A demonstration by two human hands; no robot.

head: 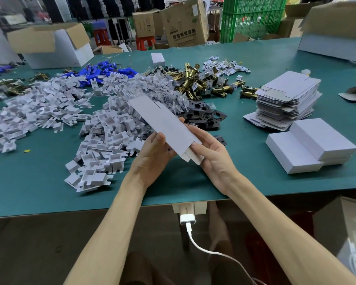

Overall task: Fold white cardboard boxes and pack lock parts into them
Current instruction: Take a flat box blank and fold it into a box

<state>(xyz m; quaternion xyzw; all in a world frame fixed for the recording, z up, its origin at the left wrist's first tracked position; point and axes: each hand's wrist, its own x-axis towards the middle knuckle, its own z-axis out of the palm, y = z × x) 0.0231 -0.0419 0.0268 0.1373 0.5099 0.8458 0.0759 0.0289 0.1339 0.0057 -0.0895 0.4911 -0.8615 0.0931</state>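
Left hand point(152, 155) and right hand point(212, 155) — grips pinching a flat box point(167, 122) — over green table point(245, 182), cartons point(183, 23) beyond.

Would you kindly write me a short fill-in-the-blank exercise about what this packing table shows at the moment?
1. The left hand and the right hand hold a flat box whose colour is ____.
2. The stack of unfolded blanks lies on the person's ____ side.
3. The wrapped parts heaped beyond the white inserts are ____ in colour.

Missing words: white; right; blue.
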